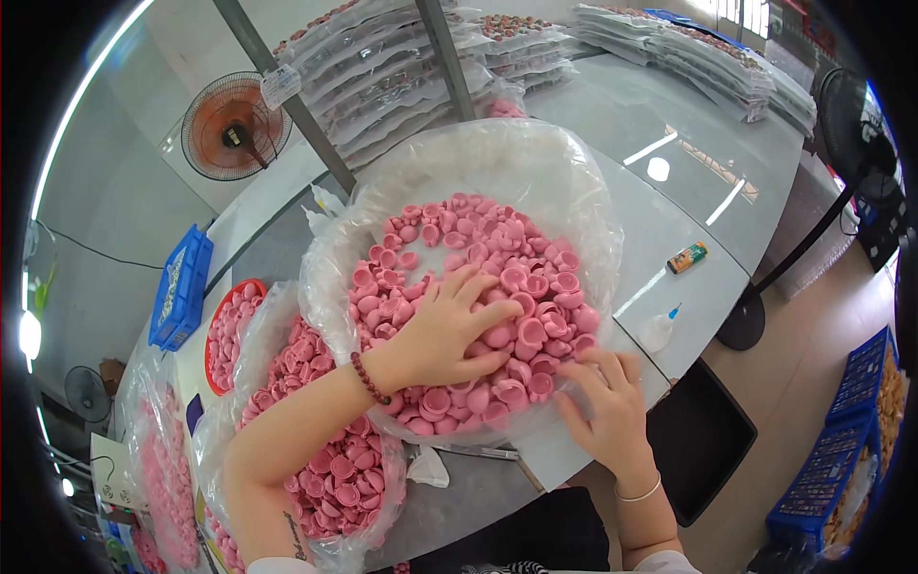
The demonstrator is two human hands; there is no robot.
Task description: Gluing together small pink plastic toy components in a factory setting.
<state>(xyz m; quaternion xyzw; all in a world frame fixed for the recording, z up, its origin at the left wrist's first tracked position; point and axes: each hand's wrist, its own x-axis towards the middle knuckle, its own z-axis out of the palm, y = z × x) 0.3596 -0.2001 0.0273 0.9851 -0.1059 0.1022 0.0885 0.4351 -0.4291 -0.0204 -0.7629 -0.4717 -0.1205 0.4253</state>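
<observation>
Small pink hollow cup-shaped pieces (469, 226) fill a wide round container lined with a clear plastic bag (574, 172). Across the heap lies my left hand (454, 330), its fingers spread and touching the pieces; a dark red bead bracelet circles that wrist. My right hand (607, 407) is at the near right rim of the liner, thumb and fingers apart, close to the outermost pieces. I make out nothing held in either hand. Beneath my left forearm, a second plastic-lined container holds more pink pieces (349, 474).
A red basin (217, 320) of pink pieces and a blue crate (182, 287) stand at left. On the table at right are a glue bottle (656, 331) and a small green-orange box (687, 257). Stacked bagged trays (382, 96) rise behind. A black tray (698, 440) sits lower right.
</observation>
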